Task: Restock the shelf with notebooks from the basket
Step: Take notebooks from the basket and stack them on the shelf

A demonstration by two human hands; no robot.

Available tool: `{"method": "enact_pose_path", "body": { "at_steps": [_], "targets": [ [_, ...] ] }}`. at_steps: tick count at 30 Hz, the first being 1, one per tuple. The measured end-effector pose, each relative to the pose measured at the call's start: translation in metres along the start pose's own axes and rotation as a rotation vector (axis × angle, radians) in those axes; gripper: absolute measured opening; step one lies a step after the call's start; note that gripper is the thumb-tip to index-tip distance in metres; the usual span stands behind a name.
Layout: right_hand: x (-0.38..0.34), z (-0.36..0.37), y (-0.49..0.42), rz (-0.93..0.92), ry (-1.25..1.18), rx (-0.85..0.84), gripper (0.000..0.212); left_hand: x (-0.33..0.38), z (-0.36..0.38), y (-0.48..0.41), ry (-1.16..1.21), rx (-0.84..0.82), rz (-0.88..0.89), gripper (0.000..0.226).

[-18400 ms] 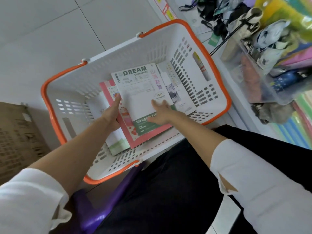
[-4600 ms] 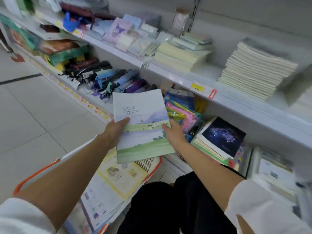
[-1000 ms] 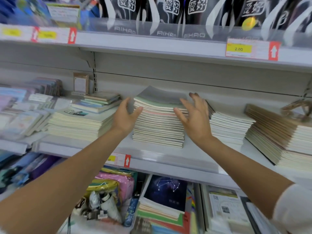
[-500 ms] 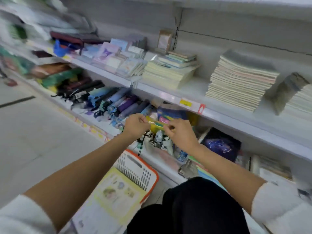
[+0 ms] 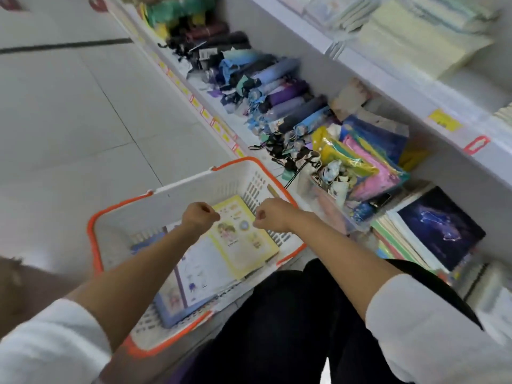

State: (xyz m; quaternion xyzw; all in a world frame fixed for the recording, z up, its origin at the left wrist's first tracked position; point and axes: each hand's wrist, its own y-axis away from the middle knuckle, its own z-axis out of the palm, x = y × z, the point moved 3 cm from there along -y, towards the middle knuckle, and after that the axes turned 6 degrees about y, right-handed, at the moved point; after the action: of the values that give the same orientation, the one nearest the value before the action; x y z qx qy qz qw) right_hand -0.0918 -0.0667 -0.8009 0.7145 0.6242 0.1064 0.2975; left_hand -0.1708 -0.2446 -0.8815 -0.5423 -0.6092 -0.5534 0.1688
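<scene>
A white basket with an orange rim [image 5: 177, 189] sits on the floor in front of me. Inside lie a yellow notebook [image 5: 243, 245], a white notebook [image 5: 199, 275] under it and a blue-edged one [image 5: 169, 309] at the near end. My left hand [image 5: 200, 217] and my right hand [image 5: 270, 214] hover above the yellow notebook with fingers curled, holding nothing. The notebook shelf [image 5: 410, 87] runs along the upper right, with a pale yellow stack of notebooks [image 5: 421, 48] on it.
Folded umbrellas [image 5: 277, 98] fill the low shelf beside the basket. Coloured plastic packets [image 5: 368, 162] and a dark starry notebook [image 5: 440, 228] on a stack lie to the right. Grey tiled floor [image 5: 69, 120] spreads to the left. A brown cardboard box [image 5: 16, 284] stands at the left edge.
My hands have left the stack on the upper shelf and come down over the basket. My view has swung from the shelf down to the basket and floor.
</scene>
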Motion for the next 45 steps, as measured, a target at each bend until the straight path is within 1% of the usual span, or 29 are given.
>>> {"method": "enact_pose_path", "body": {
  "at_steps": [1,4,6,9,10,11,12,14,16,18,20,22,24,26,28,31,32,34,37,40,41,43,45],
  "targets": [
    [-0.003,0.005,-0.009,0.009,-0.003,-0.040,0.041,-0.014,-0.003,-0.004,0.000,0.003,-0.040,0.023],
    [-0.006,0.023,-0.030,0.061,-0.013,-0.086,0.044,-0.054,-0.011,-0.015,-0.010,0.036,-0.156,0.015],
    [0.002,0.039,-0.039,0.088,-0.056,-0.136,0.042,-0.078,-0.016,-0.020,-0.012,0.047,-0.230,0.011],
    [0.022,0.063,-0.047,0.163,-0.201,-0.216,0.039,-0.112,-0.020,-0.027,0.017,0.057,-0.360,0.016],
    [0.030,0.071,-0.050,0.200,-0.266,-0.225,0.038,-0.121,-0.019,-0.027,0.039,0.070,-0.400,0.015],
    [0.038,0.079,-0.053,0.237,-0.330,-0.223,0.036,-0.130,-0.016,-0.027,0.081,0.071,-0.445,0.009],
    [0.045,0.086,-0.056,0.274,-0.386,-0.213,0.034,-0.136,-0.011,-0.027,0.141,0.054,-0.493,0.009],
    [0.057,0.097,-0.062,0.337,-0.460,-0.171,0.034,-0.145,0.002,-0.026,0.236,0.010,-0.565,0.025],
    [0.063,0.105,-0.070,0.348,-0.505,-0.111,0.033,-0.148,0.014,-0.027,0.271,0.020,-0.576,0.039],
    [0.062,0.108,-0.079,0.342,-0.565,-0.071,0.034,-0.148,0.028,-0.031,0.354,0.025,-0.591,0.047],
    [0.059,0.109,-0.088,0.345,-0.626,-0.073,0.037,-0.147,0.040,-0.037,0.458,0.062,-0.633,0.046],
    [0.058,0.109,-0.098,0.381,-0.702,-0.073,0.043,-0.150,0.049,-0.045,0.499,0.145,-0.674,0.040],
    [0.062,0.109,-0.105,0.446,-0.792,-0.057,0.046,-0.153,0.056,-0.053,0.485,0.188,-0.673,0.042],
    [0.071,0.113,-0.112,0.511,-0.897,-0.029,0.044,-0.152,0.061,-0.059,0.465,0.180,-0.637,0.053],
    [0.079,0.116,-0.115,0.564,-0.976,-0.012,0.040,-0.147,0.065,-0.063,0.389,0.182,-0.623,0.066],
    [0.083,0.120,-0.115,0.625,-0.987,-0.016,0.025,-0.140,0.072,-0.064,0.265,0.240,-0.645,0.079],
    [0.084,0.123,-0.115,0.638,-0.983,-0.021,0.031,-0.140,0.075,-0.065,0.256,0.259,-0.645,0.081],
    [0.085,0.124,-0.114,0.620,-0.970,-0.026,0.038,-0.140,0.078,-0.066,0.207,0.273,-0.640,0.082],
    [0.084,0.125,-0.113,0.592,-0.957,-0.028,0.038,-0.140,0.076,-0.067,0.158,0.249,-0.603,0.072],
    [0.083,0.124,-0.113,0.591,-0.938,-0.017,0.040,-0.144,0.068,-0.068,0.239,0.236,-0.487,0.057],
    [0.083,0.126,-0.115,0.591,-0.937,-0.018,0.041,-0.146,0.065,-0.067,0.265,0.229,-0.464,0.055],
    [0.082,0.131,-0.118,0.612,-0.943,-0.030,0.041,-0.145,0.064,-0.068,0.287,0.196,-0.454,0.058],
    [0.078,0.138,-0.118,0.635,-0.947,-0.034,0.039,-0.142,0.069,-0.066,0.344,0.188,-0.472,0.069]
  ]
}}
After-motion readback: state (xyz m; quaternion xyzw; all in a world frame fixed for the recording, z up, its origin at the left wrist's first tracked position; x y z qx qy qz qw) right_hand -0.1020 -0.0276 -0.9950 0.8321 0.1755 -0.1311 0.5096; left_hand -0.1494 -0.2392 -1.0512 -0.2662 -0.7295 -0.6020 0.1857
